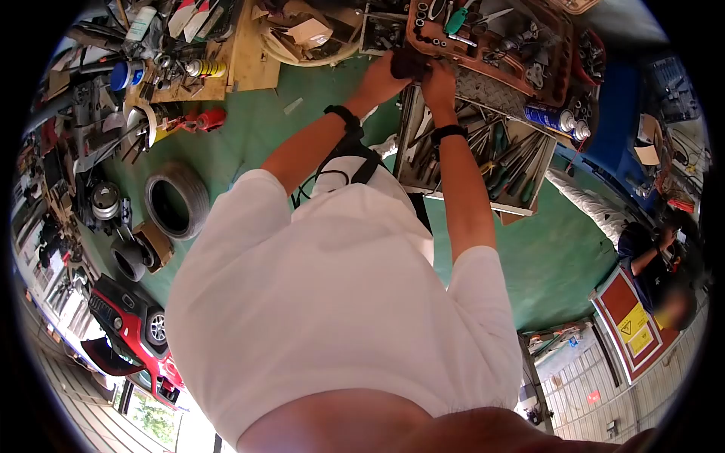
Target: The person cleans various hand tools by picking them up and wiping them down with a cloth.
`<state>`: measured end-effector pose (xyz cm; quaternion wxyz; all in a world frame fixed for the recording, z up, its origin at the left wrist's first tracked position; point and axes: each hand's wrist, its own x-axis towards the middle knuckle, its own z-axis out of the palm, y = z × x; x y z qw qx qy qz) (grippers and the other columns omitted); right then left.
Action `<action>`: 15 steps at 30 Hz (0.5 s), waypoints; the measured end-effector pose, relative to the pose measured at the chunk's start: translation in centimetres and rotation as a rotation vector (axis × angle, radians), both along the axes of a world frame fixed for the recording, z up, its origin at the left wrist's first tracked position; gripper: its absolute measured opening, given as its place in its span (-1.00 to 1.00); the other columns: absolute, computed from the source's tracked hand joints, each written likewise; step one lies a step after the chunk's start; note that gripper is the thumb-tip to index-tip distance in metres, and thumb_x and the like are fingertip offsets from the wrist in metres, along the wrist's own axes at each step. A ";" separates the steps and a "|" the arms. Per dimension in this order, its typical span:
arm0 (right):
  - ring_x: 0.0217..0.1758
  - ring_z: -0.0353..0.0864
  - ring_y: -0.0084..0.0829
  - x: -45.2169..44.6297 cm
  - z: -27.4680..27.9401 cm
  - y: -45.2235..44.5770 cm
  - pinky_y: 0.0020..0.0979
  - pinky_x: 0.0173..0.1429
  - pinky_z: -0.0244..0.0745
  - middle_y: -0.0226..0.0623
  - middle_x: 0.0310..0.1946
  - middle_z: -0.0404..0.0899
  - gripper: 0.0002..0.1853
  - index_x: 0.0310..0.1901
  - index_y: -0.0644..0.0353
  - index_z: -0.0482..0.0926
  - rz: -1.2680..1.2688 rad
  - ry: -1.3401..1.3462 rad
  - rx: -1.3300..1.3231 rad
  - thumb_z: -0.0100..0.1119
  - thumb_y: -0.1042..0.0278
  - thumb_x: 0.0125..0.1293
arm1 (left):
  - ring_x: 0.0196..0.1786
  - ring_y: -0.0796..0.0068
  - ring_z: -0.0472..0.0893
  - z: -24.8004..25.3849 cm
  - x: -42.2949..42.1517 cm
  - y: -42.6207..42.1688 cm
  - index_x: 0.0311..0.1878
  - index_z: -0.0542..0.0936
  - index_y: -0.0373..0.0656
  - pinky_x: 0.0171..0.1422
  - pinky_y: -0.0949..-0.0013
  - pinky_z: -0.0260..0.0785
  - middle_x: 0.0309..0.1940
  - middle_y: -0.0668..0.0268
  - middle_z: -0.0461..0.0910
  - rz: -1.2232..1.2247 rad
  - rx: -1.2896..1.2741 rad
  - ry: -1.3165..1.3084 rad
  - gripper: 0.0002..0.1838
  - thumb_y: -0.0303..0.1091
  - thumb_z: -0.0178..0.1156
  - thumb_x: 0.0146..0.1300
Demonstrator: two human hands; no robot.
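Observation:
Both hands are together at the top centre, above the near edge of the tool bench. My left hand (381,79) is closed on a dark object (408,65) whose shape I cannot make out. On its other side my right hand (438,80) has its fingers closed round the same object. Just beyond them lies an orange tool case (507,60) with sockets and a green-handled screwdriver (456,20). Below my right wrist an open drawer (541,167) holds many screwdrivers and other hand tools.
A round bin (351,50) of scraps and a wooden board (254,64) stand left of the hands. Spray cans (555,118) lie at right. A tyre (177,200) rests on the green floor. Another person (646,253) is at far right.

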<state>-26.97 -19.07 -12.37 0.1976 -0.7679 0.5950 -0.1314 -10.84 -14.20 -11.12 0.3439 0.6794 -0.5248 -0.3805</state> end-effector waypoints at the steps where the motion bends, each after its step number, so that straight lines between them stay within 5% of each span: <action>1: 0.04 0.56 0.05 0.0 0.3 0.1 0.02 0.11 0.57 0.03 -0.05 0.54 -0.68 0.06 0.23 0.61 0.005 0.006 0.004 0.16 0.55 0.26 | -0.03 -0.13 0.62 -0.5 -0.4 0.1 0.04 0.40 -0.23 -0.03 0.01 0.52 -0.12 -0.04 0.62 -0.076 -0.001 -0.007 -0.41 -0.14 0.45 0.07; 8: 0.13 0.50 0.07 -1.0 0.8 0.7 0.02 0.15 0.56 0.05 0.03 0.49 -0.67 0.08 0.23 0.60 -0.029 -0.002 0.062 0.16 0.54 0.25 | -0.02 -0.21 0.58 -1.2 -0.1 0.5 0.05 0.37 -0.24 -0.01 -0.05 0.51 -0.11 -0.11 0.58 -0.111 -0.155 -0.021 -0.39 -0.23 0.47 0.02; 13: 0.14 0.49 0.08 -1.5 0.2 1.1 0.02 0.20 0.51 0.07 0.07 0.45 -0.64 0.10 0.23 0.58 -0.102 -0.080 0.094 0.16 0.54 0.23 | 0.01 -0.21 0.61 -0.1 1.8 0.5 0.08 0.36 -0.21 0.02 -0.03 0.51 -0.09 -0.10 0.63 -0.176 0.010 0.122 -0.36 -0.25 0.49 0.00; 15: 0.12 0.49 0.08 -1.4 0.1 1.4 -0.02 0.24 0.45 0.02 0.06 0.46 -0.62 0.13 0.22 0.56 -0.057 -0.066 -0.057 0.13 0.52 0.26 | -0.01 -0.15 0.64 0.4 2.4 0.8 0.13 0.36 -0.20 -0.01 0.01 0.53 -0.09 -0.09 0.63 -0.197 -0.037 0.091 -0.32 -0.23 0.50 0.00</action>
